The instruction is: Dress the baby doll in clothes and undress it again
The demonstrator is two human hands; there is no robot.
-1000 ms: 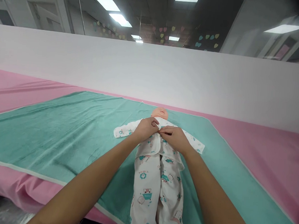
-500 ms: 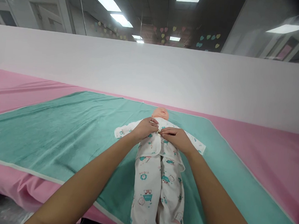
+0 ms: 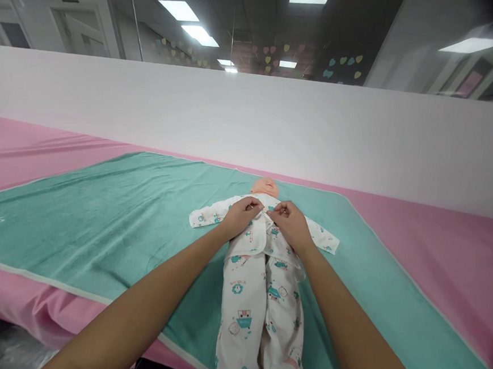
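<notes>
A baby doll point(image 3: 265, 187) lies on its back on a teal towel point(image 3: 111, 213), dressed in a white printed top point(image 3: 253, 236) and matching trousers point(image 3: 257, 316). My left hand point(image 3: 241, 215) pinches the left front edge of the top at the doll's chest. My right hand point(image 3: 290, 225) pinches the right front edge beside it. The fingertips of both hands nearly meet at the top's front opening. What exactly lies between the fingertips is too small to see.
The towel lies on a pink sheet point(image 3: 437, 251) over a wide table. A long white partition point(image 3: 251, 122) runs along the far side. The table's near edge drops off at the lower left point(image 3: 26, 326).
Both hands have shifted slightly up the doll's chest, and the fingers have turned to pinch the fabric edges closer to the neck.
</notes>
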